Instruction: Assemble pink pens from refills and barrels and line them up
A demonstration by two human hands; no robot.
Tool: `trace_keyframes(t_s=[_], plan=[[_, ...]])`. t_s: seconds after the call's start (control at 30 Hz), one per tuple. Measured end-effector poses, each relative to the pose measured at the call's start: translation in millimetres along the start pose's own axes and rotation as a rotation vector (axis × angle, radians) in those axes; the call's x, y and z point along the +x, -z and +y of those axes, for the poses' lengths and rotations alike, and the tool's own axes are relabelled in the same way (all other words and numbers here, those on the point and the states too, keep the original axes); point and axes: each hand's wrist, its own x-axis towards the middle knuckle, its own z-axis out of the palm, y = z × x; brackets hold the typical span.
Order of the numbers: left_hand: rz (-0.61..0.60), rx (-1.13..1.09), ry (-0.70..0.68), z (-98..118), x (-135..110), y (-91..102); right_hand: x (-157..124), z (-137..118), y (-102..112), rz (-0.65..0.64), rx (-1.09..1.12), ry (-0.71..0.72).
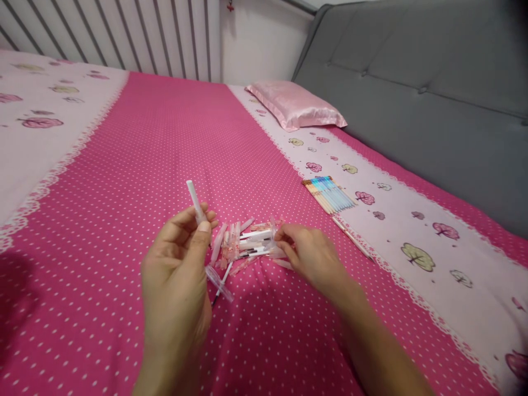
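My left hand [181,253] pinches a slim white pen part [194,199] between thumb and fingers, its white end pointing up and away. Its lower part looks translucent and runs behind the thumb. To the right, a loose pile of pen parts [251,243] lies on the bed, with pinkish and clear tubes and white sticks with dark tips. My right hand [307,253] is at the pile's right side, fingertips drawn together; what they grip is not clear. Just below my left fingers lie a clear tube [219,283] and a white stick with a dark tip [223,283].
Right of the pile, a row of blue and peach pens [330,194] lies side by side, with a single pale pen [351,237] below it. A pink pillow [295,103] rests farther back beside the grey padded headboard [412,82]. Pink dotted bedding [173,137] covers the bed.
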Motion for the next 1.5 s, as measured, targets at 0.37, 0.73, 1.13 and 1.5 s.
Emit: trace_keyframes(t_s=[0.37,0.73,1.13,1.5], plan=[[-0.001,-0.011,0.002,1,-1,-1.8,-5,-21,-52,-0.118,-0.110,0.452],[-0.005,0.034,-0.013,1,-2,-1.6,-10,-17,-42,-0.157,-0.043,0.465],[-0.036,0.054,0.018,-1,-3,-0.6,-12,2,14,-0.430,0.794,0.318],[-0.204,0.084,0.209,-5,-8,-1.2,-1,7,6,-0.098,1.220,-0.005]])
